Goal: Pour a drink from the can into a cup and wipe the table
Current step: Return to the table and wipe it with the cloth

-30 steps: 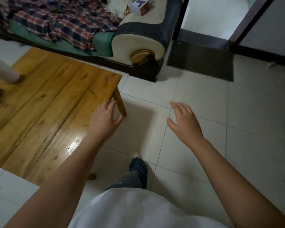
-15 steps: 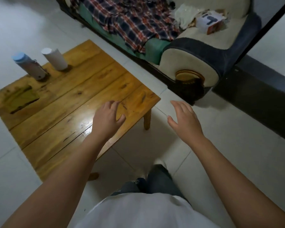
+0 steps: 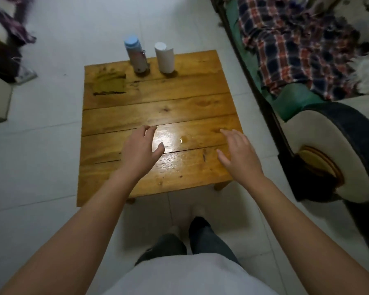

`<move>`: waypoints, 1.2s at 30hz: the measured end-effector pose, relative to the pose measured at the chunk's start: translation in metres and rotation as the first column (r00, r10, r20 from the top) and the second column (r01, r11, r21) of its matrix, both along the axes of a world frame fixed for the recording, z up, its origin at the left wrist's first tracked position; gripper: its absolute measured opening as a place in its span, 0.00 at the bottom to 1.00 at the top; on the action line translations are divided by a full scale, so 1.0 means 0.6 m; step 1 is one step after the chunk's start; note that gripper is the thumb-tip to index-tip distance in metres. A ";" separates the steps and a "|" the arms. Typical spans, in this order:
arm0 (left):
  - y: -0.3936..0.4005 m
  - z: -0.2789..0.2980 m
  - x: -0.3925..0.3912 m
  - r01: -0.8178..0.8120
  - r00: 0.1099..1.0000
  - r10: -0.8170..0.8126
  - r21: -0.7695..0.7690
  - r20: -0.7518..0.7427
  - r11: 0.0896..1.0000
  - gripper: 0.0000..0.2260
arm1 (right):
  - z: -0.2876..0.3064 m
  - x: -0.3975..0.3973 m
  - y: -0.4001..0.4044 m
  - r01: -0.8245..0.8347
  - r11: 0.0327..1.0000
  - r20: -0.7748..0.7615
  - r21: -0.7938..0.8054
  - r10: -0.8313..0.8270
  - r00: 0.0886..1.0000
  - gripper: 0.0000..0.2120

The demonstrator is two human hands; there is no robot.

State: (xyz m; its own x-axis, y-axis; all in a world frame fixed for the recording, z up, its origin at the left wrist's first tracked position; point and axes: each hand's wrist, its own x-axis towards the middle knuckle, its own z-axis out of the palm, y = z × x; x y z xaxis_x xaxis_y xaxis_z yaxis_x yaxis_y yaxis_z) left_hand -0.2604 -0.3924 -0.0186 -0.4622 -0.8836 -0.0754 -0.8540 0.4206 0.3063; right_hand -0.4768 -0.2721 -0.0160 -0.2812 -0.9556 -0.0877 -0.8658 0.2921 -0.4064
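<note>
A low wooden table [image 3: 153, 103] stands in front of me. At its far edge a can-shaped bottle with a light blue lid [image 3: 136, 54] stands upright, and a white cup [image 3: 165, 57] stands just right of it. A yellow-green cloth [image 3: 109, 83] lies flat at the far left corner. A small wet patch [image 3: 184, 139] glistens on the near planks. My left hand [image 3: 140, 151] hovers over the near middle of the table, fingers apart, holding nothing. My right hand [image 3: 239, 153] hovers over the near right part, also open and empty.
A sofa with a cream and dark armrest [image 3: 328, 150] and a plaid blanket [image 3: 296, 45] runs along the right, close to the table. Dark clutter [image 3: 4, 50] sits at the far left on the white tiled floor [image 3: 41, 156]. My legs [image 3: 190, 239] stand at the table's near edge.
My view has swung left, so the table now lies straight ahead instead of off to the left. Both hands, earlier over the table's corner and the floor, now hover over its near planks.
</note>
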 end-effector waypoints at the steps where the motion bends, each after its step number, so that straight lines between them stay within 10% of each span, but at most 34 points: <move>1: -0.002 0.000 0.003 -0.044 0.999 0.044 0.004 0.000 0.999 0.24 | -0.002 -0.002 -0.013 -0.036 0.999 0.002 0.000 0.036 0.999 0.25; 18: -0.050 -0.030 0.078 -0.423 0.906 0.419 0.064 0.059 0.904 0.24 | -0.040 0.024 -0.216 -0.399 0.914 -0.014 0.068 0.401 0.916 0.25; 36: -0.310 -0.168 0.190 -0.416 0.908 0.399 0.182 0.124 0.891 0.24 | -0.152 0.139 -0.498 -0.420 0.899 0.029 0.124 0.420 0.907 0.23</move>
